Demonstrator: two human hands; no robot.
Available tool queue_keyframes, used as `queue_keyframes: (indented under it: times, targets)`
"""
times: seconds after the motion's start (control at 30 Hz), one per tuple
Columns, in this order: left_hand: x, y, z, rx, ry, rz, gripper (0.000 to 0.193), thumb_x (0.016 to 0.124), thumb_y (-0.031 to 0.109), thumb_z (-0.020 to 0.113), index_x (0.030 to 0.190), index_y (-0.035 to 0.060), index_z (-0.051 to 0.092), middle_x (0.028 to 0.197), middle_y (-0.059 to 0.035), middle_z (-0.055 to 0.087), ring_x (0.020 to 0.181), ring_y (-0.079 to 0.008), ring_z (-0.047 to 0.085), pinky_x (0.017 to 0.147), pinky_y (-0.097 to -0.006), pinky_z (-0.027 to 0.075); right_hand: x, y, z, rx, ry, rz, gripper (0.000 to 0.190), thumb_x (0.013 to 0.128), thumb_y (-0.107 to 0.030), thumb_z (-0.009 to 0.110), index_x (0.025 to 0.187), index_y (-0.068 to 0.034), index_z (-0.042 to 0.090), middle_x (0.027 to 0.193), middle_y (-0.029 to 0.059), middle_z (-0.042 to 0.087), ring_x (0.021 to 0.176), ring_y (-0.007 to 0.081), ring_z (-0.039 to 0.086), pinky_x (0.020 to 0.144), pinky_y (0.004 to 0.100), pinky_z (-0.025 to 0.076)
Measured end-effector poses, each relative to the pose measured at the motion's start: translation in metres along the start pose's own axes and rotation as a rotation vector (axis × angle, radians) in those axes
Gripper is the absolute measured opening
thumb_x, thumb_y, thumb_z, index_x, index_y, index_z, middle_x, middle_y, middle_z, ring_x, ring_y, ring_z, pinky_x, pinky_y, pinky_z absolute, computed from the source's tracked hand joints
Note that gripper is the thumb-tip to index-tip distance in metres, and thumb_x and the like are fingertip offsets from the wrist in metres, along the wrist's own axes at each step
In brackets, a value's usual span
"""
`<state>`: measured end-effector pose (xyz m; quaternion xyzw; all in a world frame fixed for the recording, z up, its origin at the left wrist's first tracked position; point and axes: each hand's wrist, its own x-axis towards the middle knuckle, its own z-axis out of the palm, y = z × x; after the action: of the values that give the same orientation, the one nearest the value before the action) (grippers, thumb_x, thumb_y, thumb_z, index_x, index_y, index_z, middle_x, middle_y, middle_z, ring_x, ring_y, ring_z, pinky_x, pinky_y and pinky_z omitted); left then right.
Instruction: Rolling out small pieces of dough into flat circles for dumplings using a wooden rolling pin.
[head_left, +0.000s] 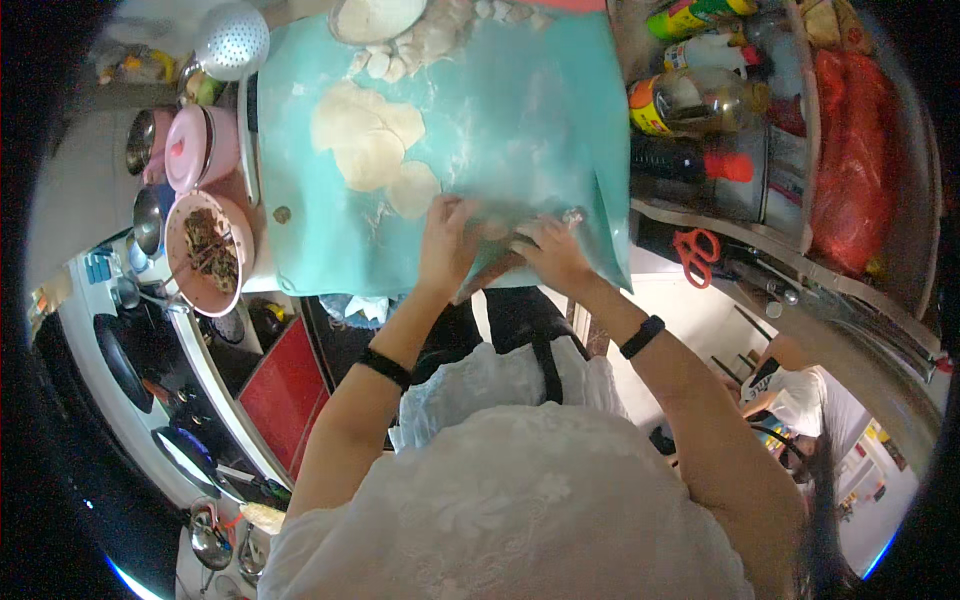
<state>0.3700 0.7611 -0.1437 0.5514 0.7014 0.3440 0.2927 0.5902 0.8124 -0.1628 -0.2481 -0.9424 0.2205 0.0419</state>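
Observation:
Over the near edge of a teal mat (517, 97) my left hand (448, 236) has its fingers bent together. My right hand (553, 251) lies a little to its right, fingers curled and pointing inward. Motion blur covers the space between them; a brownish thing slants there at the mat's edge, and what it is, or whether either hand grips it, cannot be told. Several flat rounds of dough (367, 154) overlap beyond my left hand, the nearest close to its fingertips. Small cut dough pieces (386, 64) lie at the far side beside a bowl of flour (375, 19).
A pink bowl of dark chopped filling (238, 247), a pink lidded pot (187, 146) and a perforated metal skimmer (234, 41) stand left. On the right are bottles (697, 101), red-handled scissors (697, 259) and a red plastic bag (851, 165). Another person (787, 401) is at lower right.

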Motion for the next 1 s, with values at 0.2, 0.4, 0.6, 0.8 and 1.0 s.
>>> queue_keyframes:
  times: [0.2, 0.4, 0.6, 0.8, 1.0]
  targets:
    - [0.009, 0.014, -0.003, 0.031, -0.211, 0.132, 0.018, 0.078, 0.019, 0.069, 0.087, 0.0053, 0.064, 0.095, -0.0153, 0.059, 0.092, -0.0373, 0.055, 0.079, -0.0438, 0.047, 0.014, -0.003, -0.014, 0.069, -0.053, 0.0, 0.028, 0.084, -0.015, 0.056, 0.11, -0.008, 0.059, 0.128, 0.0132, 0.051, 0.121, 0.035, 0.048, 0.105, 0.0505, 0.035]
    - [-0.02, -0.007, -0.013, -0.006, -0.18, -0.084, 0.019, 0.078, 0.021, 0.069, 0.083, 0.0043, 0.062, 0.091, -0.0165, 0.059, 0.091, -0.0375, 0.056, 0.077, -0.0454, 0.047, 0.054, -0.047, -0.015, -0.179, -0.108, 0.309, 0.057, 0.087, -0.021, 0.054, 0.139, -0.007, 0.036, 0.152, 0.0117, 0.027, 0.14, 0.0305, 0.027, 0.113, 0.0512, 0.018]
    - [-0.013, -0.016, -0.004, -0.036, -0.209, -0.07, 0.022, 0.072, 0.014, 0.073, 0.086, 0.0028, 0.059, 0.093, -0.017, 0.06, 0.089, -0.0387, 0.058, 0.075, -0.0441, 0.048, 0.118, -0.043, 0.007, -0.205, -0.012, 0.425, 0.062, 0.092, -0.021, 0.041, 0.15, -0.012, 0.023, 0.159, 0.0055, 0.017, 0.145, 0.0229, 0.017, 0.118, 0.0489, 0.007]
    - [-0.023, -0.011, -0.006, 0.017, -0.159, -0.274, 0.032, 0.068, 0.021, 0.078, 0.083, 0.0029, 0.057, 0.083, -0.0158, 0.059, 0.083, -0.0368, 0.059, 0.073, -0.0446, 0.048, 0.059, -0.053, -0.001, -0.182, -0.342, 0.619, 0.058, 0.093, -0.018, 0.04, 0.149, -0.012, 0.027, 0.157, 0.0063, 0.024, 0.145, 0.0216, 0.019, 0.116, 0.048, 0.012]
    - [-0.022, -0.027, -0.014, 0.053, -0.052, -0.118, 0.035, 0.067, 0.022, 0.079, 0.082, 0.0022, 0.054, 0.077, -0.0158, 0.058, 0.073, -0.0358, 0.059, 0.065, -0.0438, 0.047, 0.076, -0.058, 0.009, -0.208, -0.059, 0.463, 0.065, 0.09, -0.027, 0.052, 0.148, -0.008, 0.028, 0.158, 0.0093, 0.02, 0.145, 0.0222, 0.018, 0.116, 0.0505, 0.01]
